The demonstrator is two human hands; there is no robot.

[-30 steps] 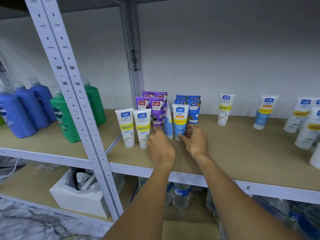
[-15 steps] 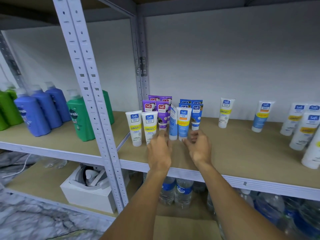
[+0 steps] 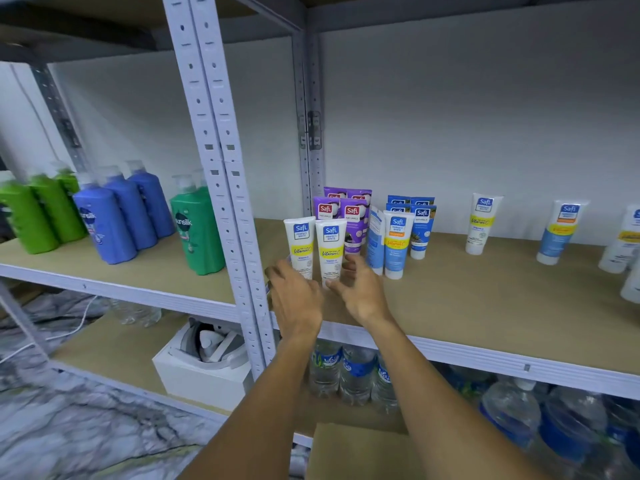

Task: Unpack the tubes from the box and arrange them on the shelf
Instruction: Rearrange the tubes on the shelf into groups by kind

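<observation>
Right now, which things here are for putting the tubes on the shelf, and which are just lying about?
Job: Safi Vitamin C tubes, purple Safi tubes, blue Safi tubes, shelf, cardboard box.
Lying about: Sunsilk bottles, water bottles, white box.

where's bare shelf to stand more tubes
Free: the shelf board between the blue tube cluster and the lone yellow-banded tube, and the front strip right of the right hand. Crowded: by the post, where the left hand is at the white tubes.

Head camera faces the shelf (image 3: 485, 306) close up (tilted slightly down).
</observation>
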